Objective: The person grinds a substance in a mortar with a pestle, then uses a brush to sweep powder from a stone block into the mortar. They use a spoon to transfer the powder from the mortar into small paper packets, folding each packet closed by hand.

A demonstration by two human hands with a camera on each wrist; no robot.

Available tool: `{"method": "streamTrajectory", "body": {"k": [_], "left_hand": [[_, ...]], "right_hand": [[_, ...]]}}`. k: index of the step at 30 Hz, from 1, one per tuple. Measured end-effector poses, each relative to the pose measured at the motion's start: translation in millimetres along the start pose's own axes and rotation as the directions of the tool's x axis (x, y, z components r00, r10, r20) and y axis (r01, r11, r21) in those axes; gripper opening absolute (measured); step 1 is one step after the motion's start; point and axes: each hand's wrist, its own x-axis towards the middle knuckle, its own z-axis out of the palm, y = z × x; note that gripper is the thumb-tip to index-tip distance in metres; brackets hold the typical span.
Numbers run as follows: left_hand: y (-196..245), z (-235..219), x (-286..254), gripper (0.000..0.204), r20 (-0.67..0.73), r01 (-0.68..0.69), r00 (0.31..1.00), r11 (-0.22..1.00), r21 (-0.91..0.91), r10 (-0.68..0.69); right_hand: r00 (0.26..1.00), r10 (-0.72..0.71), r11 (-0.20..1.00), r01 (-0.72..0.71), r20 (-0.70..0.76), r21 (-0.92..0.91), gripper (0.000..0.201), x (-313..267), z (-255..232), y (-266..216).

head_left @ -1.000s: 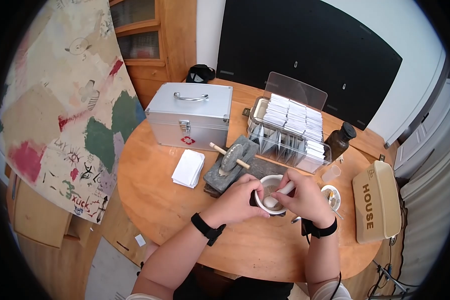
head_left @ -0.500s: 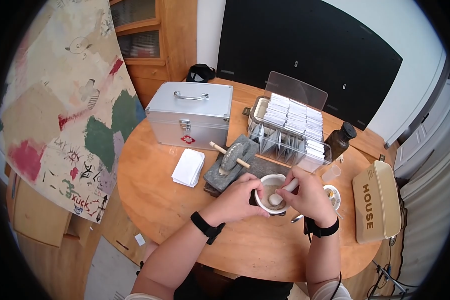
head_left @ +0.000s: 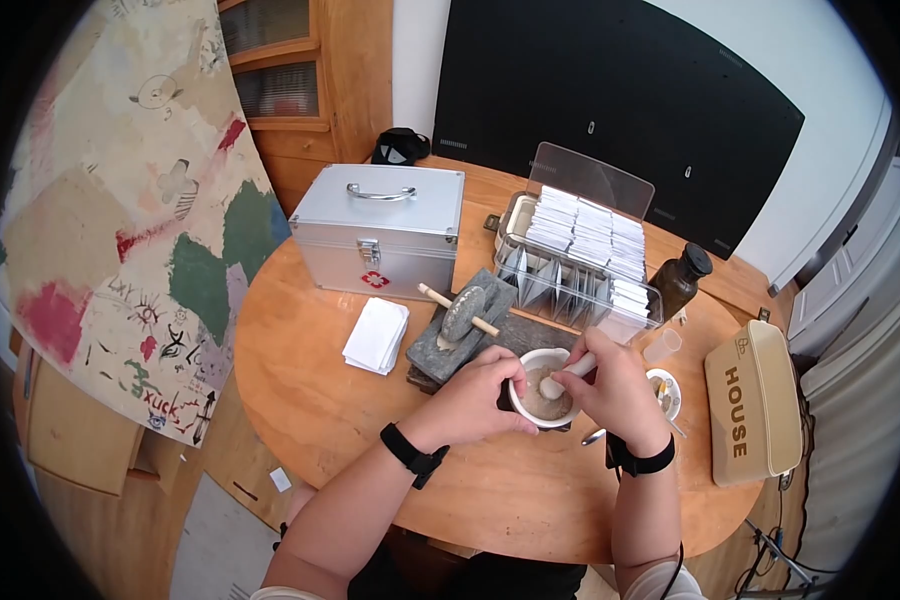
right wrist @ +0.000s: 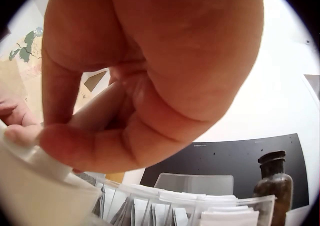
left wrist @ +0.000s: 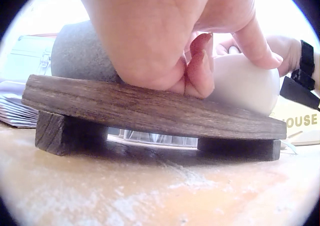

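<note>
A white mortar (head_left: 568, 420) with greyish powder inside stands on a low dark wooden stand (left wrist: 150, 108). My left hand (head_left: 478, 395) grips the mortar's left side, a digit hooked over the rim; in the left wrist view, other fingers are curled beside its wall. My right hand (head_left: 618, 388) holds a white pestle (head_left: 576, 368) by the handle, fingers wrapped round it. The pestle's rounded head is down inside the bowl, toward its far right side. Seen from the right wrist, the pestle (right wrist: 97, 110) slants between thumb and fingers.
Left of the mortar is a grey stone grinding boat with a wheel (head_left: 463, 312). Paper slips (head_left: 376, 337) and a silver case (head_left: 375, 235) lie beyond. Behind are a clear box of packets (head_left: 585, 250) and brown bottle (head_left: 682, 280); rightward, a small dish (head_left: 673, 398) and beige HOUSE box (head_left: 755, 405).
The pestle's head has shifted round inside the mortar, from its near side to the far right. My right hand has moved slightly with it; my left hand stays in place.
</note>
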Motion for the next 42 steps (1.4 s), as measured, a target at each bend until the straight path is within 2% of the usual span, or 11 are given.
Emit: {"method": "streamTrajectory", "body": {"k": [3,6,9,12,14,18,24,30,33,36,42], "left_hand": [[1.6,-1.1,0.1,0.051,0.000,-0.010,1.000,1.000,0.004,0.010],[2.8,-1.6,-0.2,0.050,0.010,0.017,1.000,1.000,-0.023,-0.017],[4.9,-2.6,-0.8,0.050,0.012,0.022,1.000,0.999,-0.029,-0.022],[0.5,-0.6,-0.7,0.050,0.004,-0.008,1.000,1.000,-0.008,0.008],[-2.2,0.8,-0.6,0.049,-0.010,-0.042,0.999,0.999,0.004,0.042],[-4.6,1.9,-0.6,0.049,-0.015,-0.054,0.998,0.998,-0.019,0.054],[-4.4,0.8,-1.4,0.047,-0.007,-0.063,0.998,0.998,-0.024,0.063],[-2.4,-0.3,-0.7,0.047,0.002,-0.052,0.999,0.998,-0.020,0.052],[-7.3,2.2,-0.1,0.047,-0.007,-0.057,0.998,0.998,-0.040,0.057],[-5.5,1.0,-0.7,0.047,-0.009,-0.060,0.998,0.997,-0.037,0.060],[-1.2,-1.2,0.1,0.046,0.004,-0.051,0.999,0.999,-0.013,0.051]], "right_hand": [[0.992,-0.054,0.998,0.055,-0.116,0.002,0.028,2.7,13.1,-1.4],[0.996,-0.070,0.991,0.075,-0.048,0.113,0.027,1.7,14.6,-6.8],[0.993,0.035,0.991,-0.049,0.117,0.127,0.027,-0.8,0.3,-11.7],[0.994,0.084,0.996,-0.086,0.076,0.014,0.027,-1.0,-3.0,-6.7],[0.998,-0.009,0.999,0.007,-0.064,-0.034,0.026,1.4,1.9,0.3],[0.993,-0.067,0.993,0.076,-0.093,0.088,0.026,3.1,12.4,0.3],[0.992,0.020,0.992,-0.035,0.125,0.120,0.027,-1.5,-2.4,-1.7],[0.993,-0.039,0.999,0.041,-0.113,0.014,0.028,3.4,11.3,-0.3],[0.997,-0.072,0.991,0.073,-0.016,0.109,0.028,1.9,10.9,-4.5],[0.989,0.056,0.990,-0.074,0.140,0.122,0.028,-0.4,-1.2,-9.9],[0.994,-0.001,1.000,0.000,-0.106,-0.011,0.029,3.4,7.5,1.7]]}}
